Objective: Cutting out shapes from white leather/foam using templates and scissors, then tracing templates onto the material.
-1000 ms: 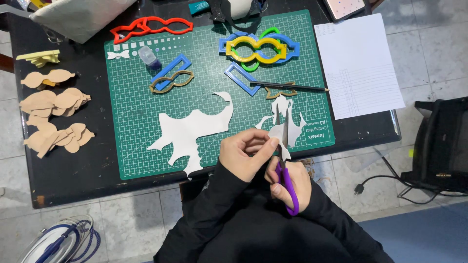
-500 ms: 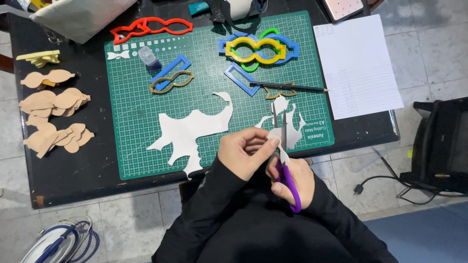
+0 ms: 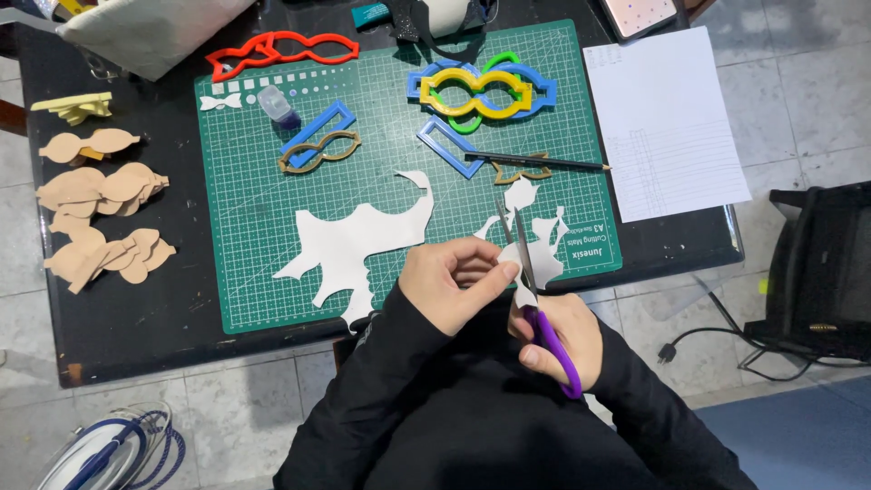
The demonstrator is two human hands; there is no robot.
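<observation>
My right hand (image 3: pixel 561 338) grips purple-handled scissors (image 3: pixel 535 299) whose blades point away from me and are parted around a white sheet piece (image 3: pixel 543 243). My left hand (image 3: pixel 451 281) pinches that same white piece just left of the blades, over the near edge of the green cutting mat (image 3: pixel 254 227). A larger white offcut (image 3: pixel 358 245) with cut-out curves lies on the mat to the left of my hands. Both arms wear black sleeves.
Red (image 3: pixel 277 50), blue (image 3: pixel 318 132), yellow (image 3: pixel 476 91) and brown (image 3: pixel 319 151) mask-shaped templates lie on the mat, along with a pencil (image 3: pixel 540 162). Tan cut shapes (image 3: pixel 100 222) pile at the table's left. A white paper sheet (image 3: pixel 662 122) lies right. A black chair (image 3: pixel 821 263) stands right.
The scissors have advanced a little further into the white piece and my left hand has turned it slightly. The rest stays put.
</observation>
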